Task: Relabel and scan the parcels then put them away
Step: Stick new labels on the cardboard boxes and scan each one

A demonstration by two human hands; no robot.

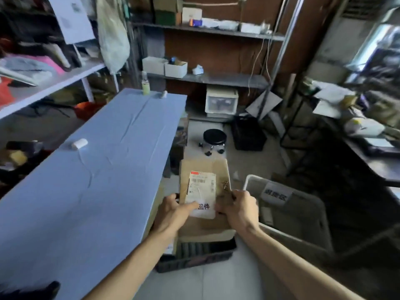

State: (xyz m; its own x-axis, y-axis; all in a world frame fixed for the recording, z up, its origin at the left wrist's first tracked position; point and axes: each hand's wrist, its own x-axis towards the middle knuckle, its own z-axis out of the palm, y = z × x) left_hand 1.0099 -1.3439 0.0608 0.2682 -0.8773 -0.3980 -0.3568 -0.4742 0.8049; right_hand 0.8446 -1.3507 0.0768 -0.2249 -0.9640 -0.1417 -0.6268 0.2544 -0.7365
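I held the brown parcel [219, 169] over the dark crate [194, 257], just right of the blue surface [86, 169]: left hand [173, 214] gripped its left edge with thumb pressed on the white label [201, 191], right hand [240, 210] gripped the right edge.

The room is dim, and the right side is very dark. The blue table [91, 169] looks brightest. Everything is blurry, and the edges bend

Both hands [173, 211] [240, 207] on labelled brown parcel [205, 169] above dark crate [194, 256].
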